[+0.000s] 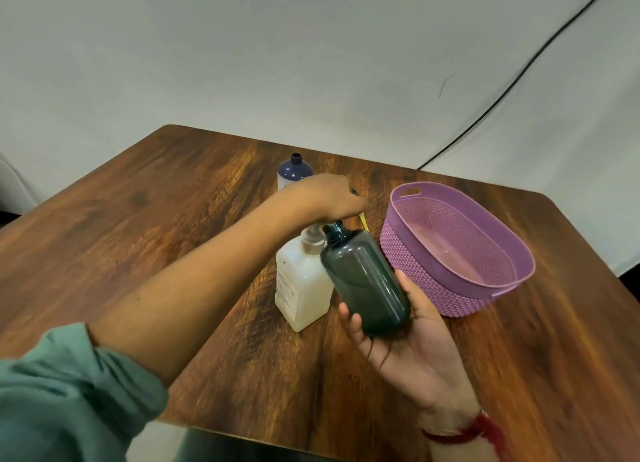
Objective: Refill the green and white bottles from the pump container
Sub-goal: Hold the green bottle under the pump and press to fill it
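Your left hand (325,198) covers the head of the pump container (303,285); fingers hidden, so I cannot tell curled from flat. Your right hand (415,351) wraps the green bottle (365,281), tilted so its open neck meets the spout. The white bottle (292,172) stands behind, uncapped.

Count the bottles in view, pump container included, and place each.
3. The green bottle lies tilted in the right hand; the pump container stands under the left hand; the white bottle stands behind that hand. Others may be hidden.
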